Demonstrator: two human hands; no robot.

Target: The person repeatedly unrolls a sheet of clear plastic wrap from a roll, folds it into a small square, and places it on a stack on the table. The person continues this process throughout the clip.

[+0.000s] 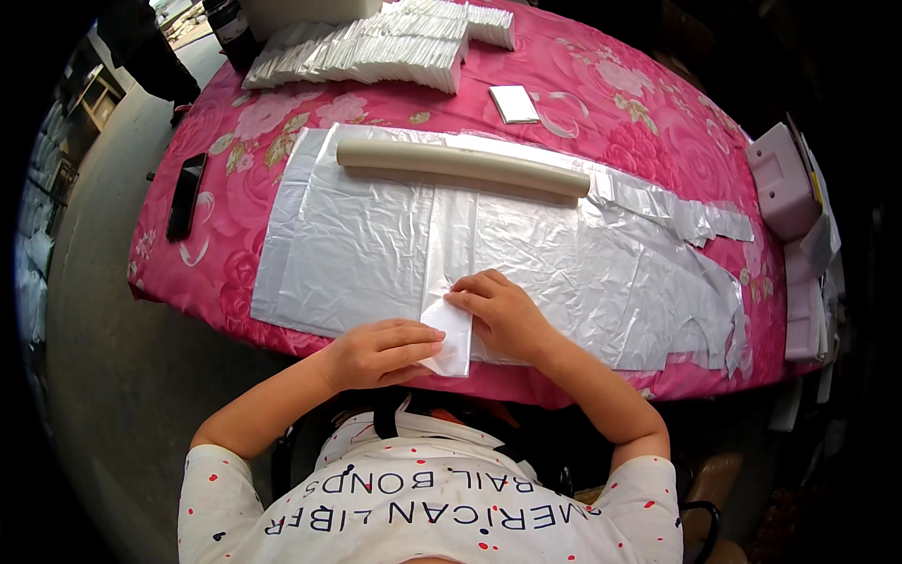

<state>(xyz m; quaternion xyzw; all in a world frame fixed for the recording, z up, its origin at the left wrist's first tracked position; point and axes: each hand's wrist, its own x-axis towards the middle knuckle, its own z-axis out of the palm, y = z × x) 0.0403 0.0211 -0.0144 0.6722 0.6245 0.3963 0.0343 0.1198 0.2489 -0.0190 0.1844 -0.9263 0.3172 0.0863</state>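
Note:
Between my hands, at the near edge of the table, is a small folded white sheet (pixel 453 343), thin and flat. My left hand (pixel 387 352) is closed on its left side, fingers bent over it. My right hand (pixel 498 315) pinches its upper right corner between thumb and fingers. Beneath lies a stack of shiny silvery-white plastic bags or sheets (pixel 348 244), wrinkled, with a crease running down the middle. A long beige cardboard tube (pixel 460 169) rests across the far part of these sheets.
Long rows of folded white packets (pixel 366 52) lie at the back left, and one packet (pixel 514 104) lies apart. A black phone (pixel 187 197) is at the left edge. Pinkish plastic holders (pixel 785 183) stand at the right edge. A pink floral cloth (pixel 611 103) covers the table.

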